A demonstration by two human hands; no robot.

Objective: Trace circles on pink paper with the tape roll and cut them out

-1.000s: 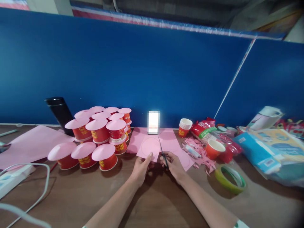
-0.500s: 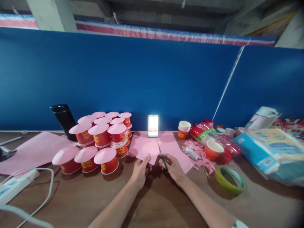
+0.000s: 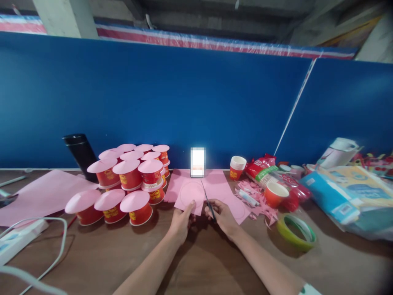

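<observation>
The pink paper sheet (image 3: 190, 196), thin and floppy by its look, lies just beyond the left hand (image 3: 181, 219), which pinches its near edge. It is best gripped close to the blades. The right hand (image 3: 224, 215), just beside the left, is closed around the scissors (image 3: 207, 197). Red cups (image 3: 129, 180) stand well to the left.

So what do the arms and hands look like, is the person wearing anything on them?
The left hand and right hand are bare: no gloves, and no ring, watch or bracelet shows. Both forearms are uncovered as far as the picture reaches. Only at the bottom edge, on the right arm, does a white sleeve hem with a touch of green show.
</observation>
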